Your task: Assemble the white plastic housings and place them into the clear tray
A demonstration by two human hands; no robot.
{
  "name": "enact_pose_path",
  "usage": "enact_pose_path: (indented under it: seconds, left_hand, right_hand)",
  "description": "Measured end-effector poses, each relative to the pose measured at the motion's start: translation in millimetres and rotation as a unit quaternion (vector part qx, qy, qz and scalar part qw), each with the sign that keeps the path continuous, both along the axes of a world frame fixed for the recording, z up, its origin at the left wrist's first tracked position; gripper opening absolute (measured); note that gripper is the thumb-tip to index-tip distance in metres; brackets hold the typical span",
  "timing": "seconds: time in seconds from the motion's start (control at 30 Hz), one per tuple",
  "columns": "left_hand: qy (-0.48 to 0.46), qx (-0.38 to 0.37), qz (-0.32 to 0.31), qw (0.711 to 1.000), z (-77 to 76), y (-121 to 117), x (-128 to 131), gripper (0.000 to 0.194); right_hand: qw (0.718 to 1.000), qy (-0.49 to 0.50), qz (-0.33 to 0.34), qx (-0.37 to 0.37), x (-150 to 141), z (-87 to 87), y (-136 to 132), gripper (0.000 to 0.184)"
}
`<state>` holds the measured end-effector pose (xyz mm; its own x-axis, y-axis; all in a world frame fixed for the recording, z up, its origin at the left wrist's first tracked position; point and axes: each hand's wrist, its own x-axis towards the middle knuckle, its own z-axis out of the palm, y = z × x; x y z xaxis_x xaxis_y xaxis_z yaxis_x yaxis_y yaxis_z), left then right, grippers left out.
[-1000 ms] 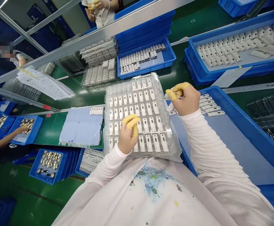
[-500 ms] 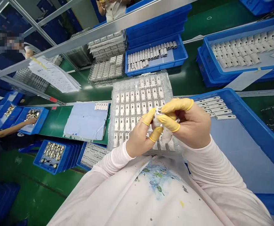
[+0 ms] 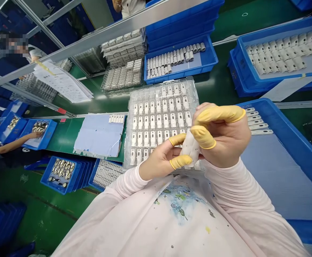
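A white plastic casing (image 3: pixel 190 146) is held up over the front right of a clear tray, tilted in my two hands. My left hand (image 3: pixel 165 157), with yellow finger cots, is closed round its lower part, thumb in front. At the casing's upper end, my right hand (image 3: pixel 222 135), also in yellow finger cots, is closed with the thumb against it. The far side of the casing is hidden by the fingers. Beneath lies the clear plastic tray (image 3: pixel 142 93) with rows of white casings (image 3: pixel 152 121), each with a dark oval hole.
At right, a blue bin (image 3: pixel 287 134) holds long white pieces (image 3: pixel 260 126) on a pale sheet. Blue bins (image 3: pixel 182 73) of white parts stand behind the tray. Left are a pale blue board (image 3: pixel 97 137) and a bin of shiny metal parts (image 3: pixel 62 171). A co-worker's arm (image 3: pixel 19 142) reaches into another bin.
The casing has turned, its broad white side now showing. My right hand has moved right and its index finger has lifted; my left hand has shifted its grip lower on the casing.
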<state>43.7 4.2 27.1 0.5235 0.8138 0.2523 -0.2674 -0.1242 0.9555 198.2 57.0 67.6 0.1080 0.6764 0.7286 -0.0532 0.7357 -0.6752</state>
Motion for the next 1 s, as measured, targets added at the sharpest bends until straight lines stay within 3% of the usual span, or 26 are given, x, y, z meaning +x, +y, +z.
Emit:
enact_pose_path:
  seconds: [0.07, 0.17, 0.23, 0.33, 0.43, 0.6, 0.83, 1.0]
  left_hand:
    - [0.025, 0.043, 0.034, 0.998, -0.5, -3.2, -1.3, 0.056]
    - [0.063, 0.112, 0.085, 0.988, -1.3, -6.4, -4.5, 0.054]
    - [0.075, 0.174, 0.114, 0.975, -0.9, -6.2, -6.7, 0.054]
    - [0.074, 0.281, 0.168, 0.942, 1.3, -2.6, -9.2, 0.053]
    - [0.076, 0.348, 0.182, 0.916, 4.0, 1.1, -10.0, 0.053]
    - [0.082, 0.362, 0.154, 0.916, 3.1, 1.6, -8.6, 0.058]
    - [0.093, 0.425, 0.202, 0.878, 10.2, 1.3, -5.7, 0.060]
    - [0.098, 0.416, 0.197, 0.882, 13.4, 0.0, -4.8, 0.057]
  right_hand:
    - [1.000, -0.002, -0.016, 0.023, 0.7, 0.3, -0.9, 0.016]
    - [0.998, -0.003, -0.008, 0.058, 6.0, -3.0, -3.4, 0.042]
    - [0.996, -0.056, 0.021, 0.070, 12.4, -6.2, -6.4, 0.055]
    - [0.982, -0.161, 0.076, 0.070, 22.4, -9.8, -12.7, 0.050]
    - [0.973, -0.175, 0.110, 0.100, 27.3, -11.0, -17.8, 0.057]
    - [0.967, -0.152, 0.127, 0.158, 27.7, -9.9, -19.2, 0.056]
    - [0.969, -0.150, 0.138, 0.142, 29.5, -10.0, -21.4, 0.052]
    - [0.968, -0.155, 0.135, 0.141, 31.5, -9.9, -23.3, 0.053]
